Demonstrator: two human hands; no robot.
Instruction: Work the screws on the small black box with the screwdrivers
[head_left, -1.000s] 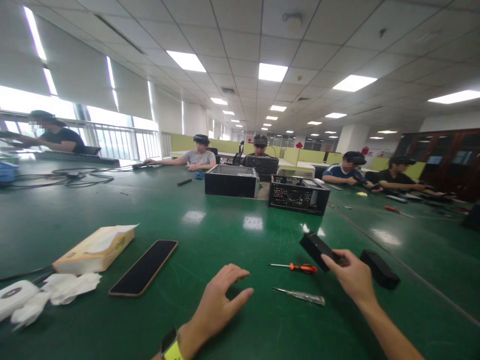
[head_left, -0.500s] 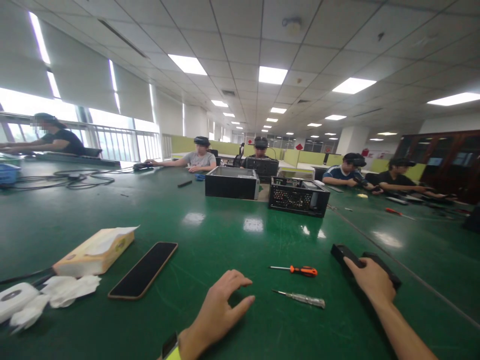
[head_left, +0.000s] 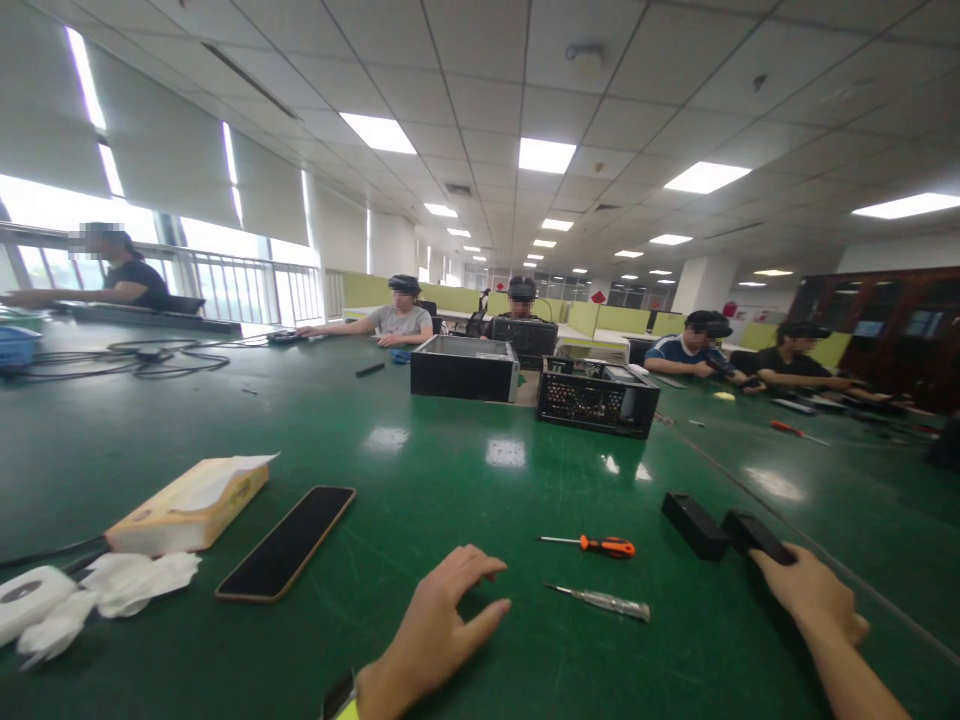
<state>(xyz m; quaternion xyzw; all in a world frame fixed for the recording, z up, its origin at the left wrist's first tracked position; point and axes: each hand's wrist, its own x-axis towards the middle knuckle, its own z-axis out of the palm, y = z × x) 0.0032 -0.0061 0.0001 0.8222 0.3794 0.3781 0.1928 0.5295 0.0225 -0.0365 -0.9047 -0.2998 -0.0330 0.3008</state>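
My left hand [head_left: 442,625] lies over the green table with fingers and thumb apart and nothing between them. Just right of it are an orange-and-black screwdriver [head_left: 609,546] and a clear-handled screwdriver [head_left: 611,603], side by side. Further right, my right hand [head_left: 814,595] is closed around the near end of a black rectangular block [head_left: 750,532]; some of its fingers are hidden. A second black block [head_left: 695,525] lies on the table to the left of that one, a narrow gap apart. What the blocks are I cannot tell.
A phone [head_left: 289,545] and a tissue pack [head_left: 193,505] lie left, near crumpled tissues [head_left: 139,583]. Ahead stand a closed computer case [head_left: 463,370] and an opened one [head_left: 596,398]. Cables [head_left: 150,355] spread at far left. Several people sit around the table.
My right hand has moved right and toward me, off the left black block and onto the near end of the right one. My left hand has hardly moved.
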